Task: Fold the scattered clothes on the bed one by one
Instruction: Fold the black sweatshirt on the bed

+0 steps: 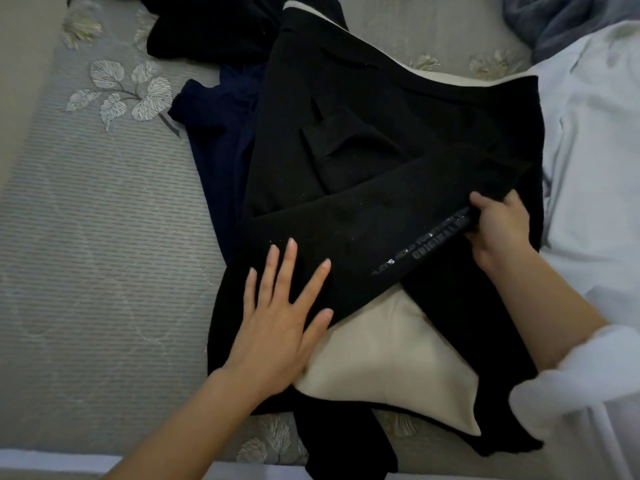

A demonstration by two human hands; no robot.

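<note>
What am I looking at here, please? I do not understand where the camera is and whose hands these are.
There is no machine. One camera sits on a person's head and looks down at their own hands. On the leaf-patterned bed sheet lies a black garment with a cream lining. The left hand presses flat on it, fingers straight. The right hand grips a fold of it near printed letters. Around it lie a navy garment, a second black garment and white cloth.
</note>
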